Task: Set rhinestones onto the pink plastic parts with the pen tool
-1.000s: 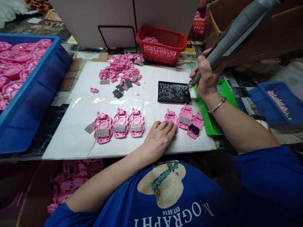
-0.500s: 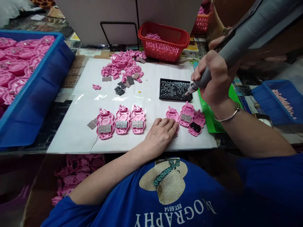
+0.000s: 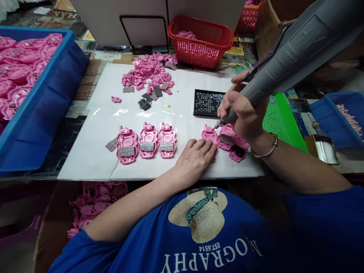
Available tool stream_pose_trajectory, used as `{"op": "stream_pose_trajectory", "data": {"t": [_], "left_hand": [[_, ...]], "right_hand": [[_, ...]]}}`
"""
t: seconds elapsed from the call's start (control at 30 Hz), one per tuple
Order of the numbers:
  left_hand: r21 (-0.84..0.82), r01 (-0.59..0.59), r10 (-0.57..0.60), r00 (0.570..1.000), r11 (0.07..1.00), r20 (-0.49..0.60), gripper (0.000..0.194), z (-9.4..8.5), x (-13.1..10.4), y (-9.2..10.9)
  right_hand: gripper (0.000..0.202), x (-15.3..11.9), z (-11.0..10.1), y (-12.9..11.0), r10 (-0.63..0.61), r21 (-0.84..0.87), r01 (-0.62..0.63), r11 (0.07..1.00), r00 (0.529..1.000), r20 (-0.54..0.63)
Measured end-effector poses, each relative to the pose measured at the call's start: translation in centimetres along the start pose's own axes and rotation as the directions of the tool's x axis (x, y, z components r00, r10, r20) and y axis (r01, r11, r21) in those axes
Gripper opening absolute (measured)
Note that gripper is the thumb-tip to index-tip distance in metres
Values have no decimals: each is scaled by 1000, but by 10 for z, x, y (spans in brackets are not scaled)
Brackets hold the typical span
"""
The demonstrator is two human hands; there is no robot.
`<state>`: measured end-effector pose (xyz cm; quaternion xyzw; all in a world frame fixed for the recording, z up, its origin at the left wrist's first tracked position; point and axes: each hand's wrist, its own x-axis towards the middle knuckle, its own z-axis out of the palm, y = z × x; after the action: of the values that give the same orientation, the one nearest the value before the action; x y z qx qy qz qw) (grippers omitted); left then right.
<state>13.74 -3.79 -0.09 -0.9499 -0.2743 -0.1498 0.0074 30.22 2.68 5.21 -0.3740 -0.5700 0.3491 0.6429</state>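
My right hand point(image 3: 241, 110) is wrapped round a grey electric screwdriver point(image 3: 273, 76), which slants down to the left. Its tip is at the upper end of a pink plastic casing point(image 3: 209, 134). Over the lower part of that same casing lies my left hand point(image 3: 196, 155), fingers together, holding it down on the white work surface. To the right are two more pink casings, one with a grey plate point(image 3: 226, 139) and one with a black plate point(image 3: 237, 151). A black screw tray point(image 3: 207, 104) with rows of small screws stands behind, partly covered by my right hand.
Three pink casings point(image 3: 148, 140) with grey plates stand in a row at left. Behind them are a heap of small pink parts point(image 3: 148, 72) and loose plates. A red basket point(image 3: 200, 45), a blue crate point(image 3: 65, 76), a green tray point(image 3: 284, 117) and a blue bin point(image 3: 324, 117) surround the surface.
My right hand has brought the screwdriver from the screw tray down and left to the casing's upper end. My left hand stays on the casing. The view has shifted slightly.
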Motion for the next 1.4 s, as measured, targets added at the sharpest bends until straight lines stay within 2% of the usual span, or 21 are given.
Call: {"op": "stream_pose_trajectory", "data": {"t": [0.1, 0.27, 0.4, 0.47, 0.57, 0.67, 0.73, 0.83, 0.9, 1.0, 1.1, 1.2, 1.4], "left_hand": [[1, 0, 0, 1000, 1000, 6, 34, -1, 1, 0], [26, -2, 2, 1000, 1000, 1, 34, -2, 2, 1], [24, -4, 4, 1000, 1000, 6, 33, 0, -1, -1], [15, 12, -12, 1000, 1000, -6, 33, 1, -3, -2], [9, 25, -25, 999, 1000, -33, 31, 0, 4, -2], [-17, -34, 33, 998, 999, -61, 35, -5, 23, 5], [-27, -94, 93, 994, 995, -62, 38, -11, 34, 9], [35, -85, 87, 994, 996, -67, 43, -26, 27, 5], [99, 12, -4, 997, 995, -77, 43, -37, 3, -5], [220, 162, -166, 986, 962, 0, 39, -49, -43, -27], [298, 158, -178, 983, 941, 42, 36, -50, -71, -44], [309, 104, -122, 992, 945, 41, 37, -43, -69, -44], [208, 30, -32, 999, 978, 11, 30, -23, -25, -15]], "right_hand": [[35, -3, 2, -1, 20, 9, -20, 1000, 1000, -1], [32, -5, 7, 3, -27, 69, 24, 997, 999, 33], [30, 1, 3, 4, 4, 89, -8, 996, 999, 39], [32, 7, -1, -6, -27, 108, 25, 994, 999, 19], [28, 17, -8, -31, -119, 82, 129, 988, 987, -112], [24, 24, -15, -50, -171, 34, 180, 983, 969, -178], [22, 27, -19, -52, -186, 14, 192, 981, 964, -188], [23, 30, -25, -41, -180, -29, 178, 984, 959, -218], [23, 33, -30, -31, -168, -40, 163, 986, 960, -224], [22, 42, -37, -17, -191, 3, 197, 980, 955, -225], [19, 53, -41, -5, -220, 27, 231, 972, 950, -221], [20, 62, -43, 5, -207, -15, 208, 978, 957, -205], [33, 65, -52, 25, -179, -124, 156, 980, 963, -199]]}}
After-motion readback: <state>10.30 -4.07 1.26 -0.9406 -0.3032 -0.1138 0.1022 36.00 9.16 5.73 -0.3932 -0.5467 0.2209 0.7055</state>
